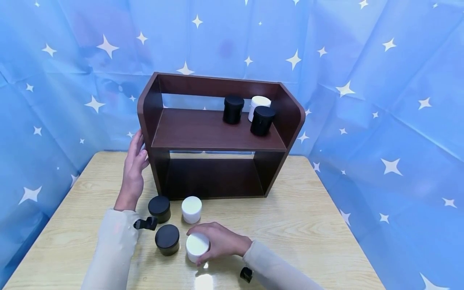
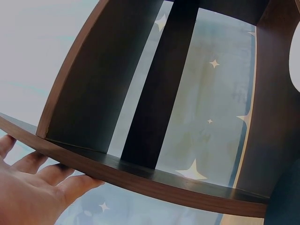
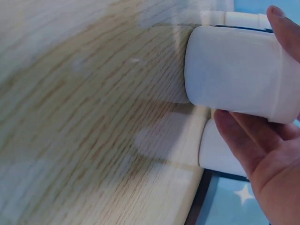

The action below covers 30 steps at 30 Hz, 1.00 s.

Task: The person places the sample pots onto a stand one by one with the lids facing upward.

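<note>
My right hand (image 1: 221, 241) grips a white lidded jar (image 1: 197, 246) near the table's front, thumb on one side and fingers on the other. In the right wrist view that white jar (image 3: 234, 70) stands upright at the tabletop, between thumb and fingers. My left hand (image 1: 133, 169) rests against the outer left side of a dark brown two-tier shelf (image 1: 217, 131). The left wrist view has its fingers (image 2: 54, 174) extended along the side panel (image 2: 140, 180). Beside the held jar stands a black jar (image 1: 167, 240); behind are another black jar (image 1: 159, 209) and a second white jar (image 1: 191, 210).
On the upper tier, toward the right, stand two black jars, one farther back (image 1: 233, 109) and one in front (image 1: 262, 121), plus a white jar (image 1: 259, 105). A light wooden table (image 1: 308, 225) carries everything. Blue star-patterned cloth (image 1: 232, 44) hangs behind and at both sides.
</note>
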Tool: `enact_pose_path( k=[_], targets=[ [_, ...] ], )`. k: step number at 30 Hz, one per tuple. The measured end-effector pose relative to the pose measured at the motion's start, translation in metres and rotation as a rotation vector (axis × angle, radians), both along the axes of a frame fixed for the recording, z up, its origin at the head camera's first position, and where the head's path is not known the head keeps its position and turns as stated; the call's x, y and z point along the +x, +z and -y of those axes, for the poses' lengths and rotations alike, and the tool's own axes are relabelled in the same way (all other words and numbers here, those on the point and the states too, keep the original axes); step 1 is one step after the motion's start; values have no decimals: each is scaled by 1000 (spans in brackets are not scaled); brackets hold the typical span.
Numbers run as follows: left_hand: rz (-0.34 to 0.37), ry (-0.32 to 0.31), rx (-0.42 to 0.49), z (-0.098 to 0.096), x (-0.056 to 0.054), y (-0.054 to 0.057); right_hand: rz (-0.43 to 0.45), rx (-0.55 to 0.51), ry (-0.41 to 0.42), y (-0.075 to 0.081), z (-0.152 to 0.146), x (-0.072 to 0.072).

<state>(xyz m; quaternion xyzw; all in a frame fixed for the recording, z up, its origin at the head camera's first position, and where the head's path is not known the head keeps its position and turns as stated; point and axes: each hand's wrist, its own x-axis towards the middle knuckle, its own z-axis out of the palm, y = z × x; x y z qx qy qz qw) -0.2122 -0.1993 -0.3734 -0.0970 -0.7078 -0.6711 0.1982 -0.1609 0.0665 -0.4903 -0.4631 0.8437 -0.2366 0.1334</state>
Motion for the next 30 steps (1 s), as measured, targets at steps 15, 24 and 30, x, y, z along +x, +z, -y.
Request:
enact_pose_path(
  k=[15, 24, 30],
  targets=[
    [9, -6, 15, 1, 0, -2, -36, -12, -34, 15, -4, -1],
    [5, -7, 17, 0, 0, -1, -6, -24, -73, 29, -13, -3],
    [2, -4, 9, 0, 1, -1, 41, -45, -109, 42, -23, -7]
  ],
)
